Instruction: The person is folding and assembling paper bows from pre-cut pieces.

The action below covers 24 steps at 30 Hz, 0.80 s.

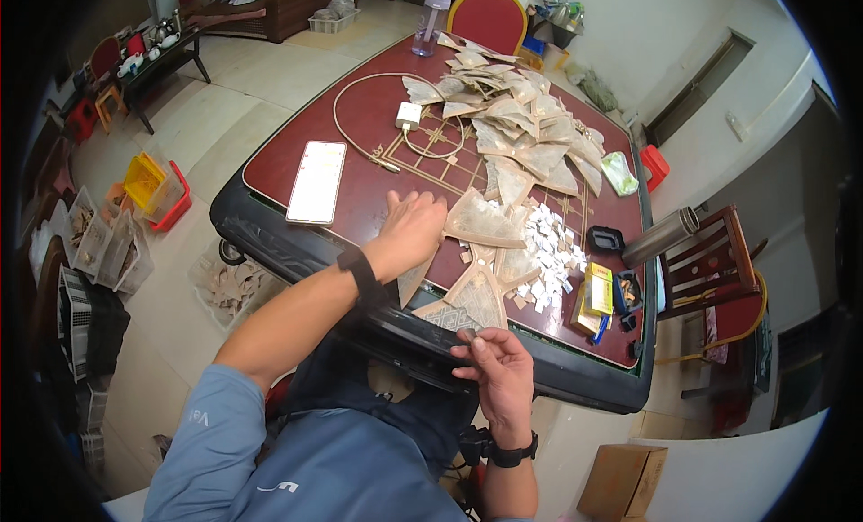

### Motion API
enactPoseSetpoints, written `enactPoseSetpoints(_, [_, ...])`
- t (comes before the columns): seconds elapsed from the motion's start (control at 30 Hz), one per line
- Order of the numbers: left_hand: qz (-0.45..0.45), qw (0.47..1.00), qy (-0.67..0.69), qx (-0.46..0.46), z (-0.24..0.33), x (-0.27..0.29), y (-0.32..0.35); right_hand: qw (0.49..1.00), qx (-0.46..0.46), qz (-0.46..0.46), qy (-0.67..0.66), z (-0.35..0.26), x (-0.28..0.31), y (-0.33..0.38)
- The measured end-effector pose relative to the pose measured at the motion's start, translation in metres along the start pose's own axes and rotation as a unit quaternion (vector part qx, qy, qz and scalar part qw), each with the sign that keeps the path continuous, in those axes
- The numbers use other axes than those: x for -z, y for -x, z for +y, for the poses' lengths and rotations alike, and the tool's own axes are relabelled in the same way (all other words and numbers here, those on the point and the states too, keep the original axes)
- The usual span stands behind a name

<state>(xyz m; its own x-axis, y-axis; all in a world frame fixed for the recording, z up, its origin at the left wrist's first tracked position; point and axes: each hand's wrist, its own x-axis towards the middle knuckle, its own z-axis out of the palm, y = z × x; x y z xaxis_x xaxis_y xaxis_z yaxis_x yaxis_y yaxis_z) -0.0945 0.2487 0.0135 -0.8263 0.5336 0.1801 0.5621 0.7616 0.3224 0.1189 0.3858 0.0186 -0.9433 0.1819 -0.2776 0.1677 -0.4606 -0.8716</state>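
Note:
My left hand (pixel 412 230) rests low on the table with its fingers curled down, next to a beige triangular flat piece (pixel 485 218). Another narrow beige piece (pixel 414 281) lies under its wrist; what the fingers hold is hidden. Near the table's front edge, my right hand (pixel 496 371) pinches a small grey flat piece (pixel 467 334) between thumb and fingers. Just beyond it lies a patterned fan-shaped piece (pixel 478 297), overlapping others. Small white square chips (pixel 553 252) are heaped to the right of these pieces.
A large pile of beige pieces (pixel 526 118) covers the table's far side. A white-screened phone (pixel 316 185), a charger (pixel 408 116) with cable and a clear bottle (pixel 432 23) stand left. Right are a black tray (pixel 605 239), a yellow box (pixel 599 288) and a metal cylinder (pixel 661 237).

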Motion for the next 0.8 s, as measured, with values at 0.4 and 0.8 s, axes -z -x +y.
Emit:
enactPoseSetpoints(0.4, [-0.073, 0.89, 0.424, 0.15, -0.059, 0.036, 0.06, 0.989, 0.117, 0.018, 0.093, -0.008, -0.018, -0.012])
enactPoseSetpoints(0.8, [-0.19, 0.515, 0.823, 0.146, -0.028, 0.037, 0.077, 0.995, 0.098, -0.012, -0.024, -0.009, -0.036, -0.03])
